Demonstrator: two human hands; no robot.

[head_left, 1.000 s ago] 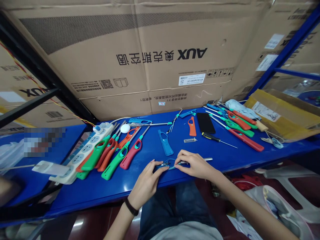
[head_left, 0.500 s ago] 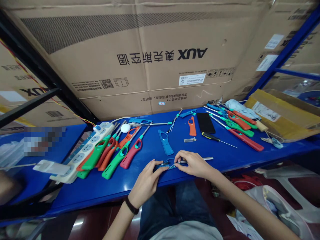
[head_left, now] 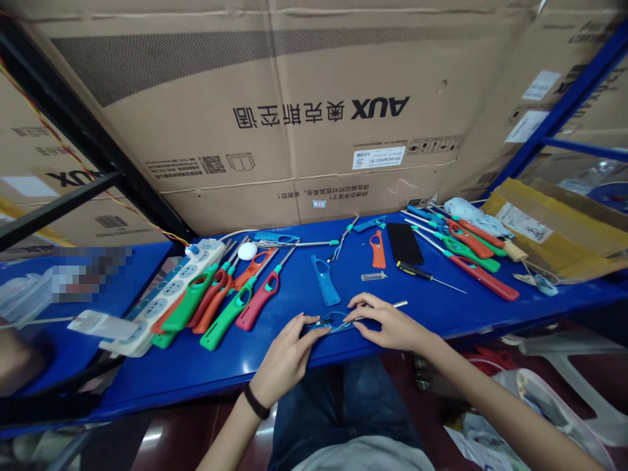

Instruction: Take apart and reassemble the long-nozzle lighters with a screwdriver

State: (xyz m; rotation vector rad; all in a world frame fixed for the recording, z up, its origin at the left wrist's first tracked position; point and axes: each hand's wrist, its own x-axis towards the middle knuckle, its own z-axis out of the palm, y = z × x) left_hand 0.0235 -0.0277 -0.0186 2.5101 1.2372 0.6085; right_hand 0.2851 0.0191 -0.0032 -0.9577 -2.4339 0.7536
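Observation:
Near the front edge of the table, my left hand (head_left: 287, 353) pinches the handle end of an opened blue gas lighter (head_left: 337, 316), thumb below and fingers above. Dark inner parts or wires show at its trigger loop. My right hand (head_left: 390, 324) is closed around the other end, where the loop meets the metal tube (head_left: 401, 303); its fingers hide most of that joint. Just beyond lies a loose blue handle half (head_left: 325, 280). An orange handle half (head_left: 377, 250) and a small clear part (head_left: 373, 276) rest farther back.
Assembled lighters lie left (head_left: 226, 317) and right (head_left: 483, 275). A power strip (head_left: 171, 288), phone (head_left: 405, 243), screwdriver (head_left: 417, 271) and yellow carton (head_left: 549, 229) surround the work spot. A large cardboard box (head_left: 304, 65) stands behind. Part of another person shows at far left.
My right hand has shifted slightly right along the lighter, covering more of the metal tube. The left hand keeps its pinch in nearly the same place.

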